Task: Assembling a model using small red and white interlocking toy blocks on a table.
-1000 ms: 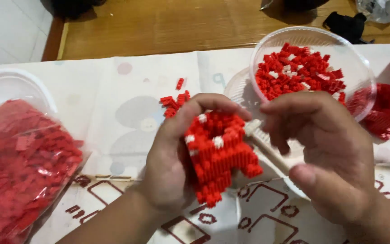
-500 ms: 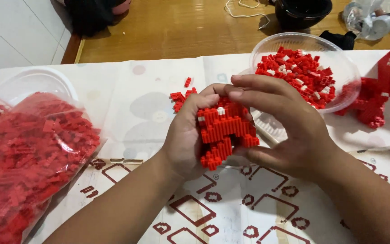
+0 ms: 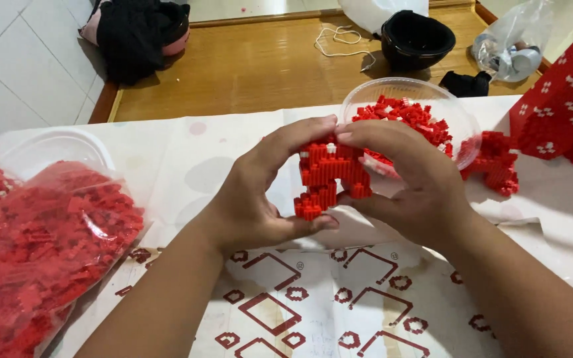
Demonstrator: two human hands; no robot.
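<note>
From the head view, both hands are holding a red brick model (image 3: 326, 176) up above the paper-covered surface (image 3: 233, 146). The left hand (image 3: 260, 192) is keeping its grip closed on the model, thumb under its base and fingers over the top. The right hand (image 3: 409, 179) is gripping its other side, fingertips meeting the left ones. Behind them a clear bowl (image 3: 462, 126) of red bricks is sitting; a bag of red bricks (image 3: 41, 252) is lying far left.

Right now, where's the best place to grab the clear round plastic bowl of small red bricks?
Probably the clear round plastic bowl by its bare rim on the far right side, from above: the right hand and red brick model block its near side.
</note>
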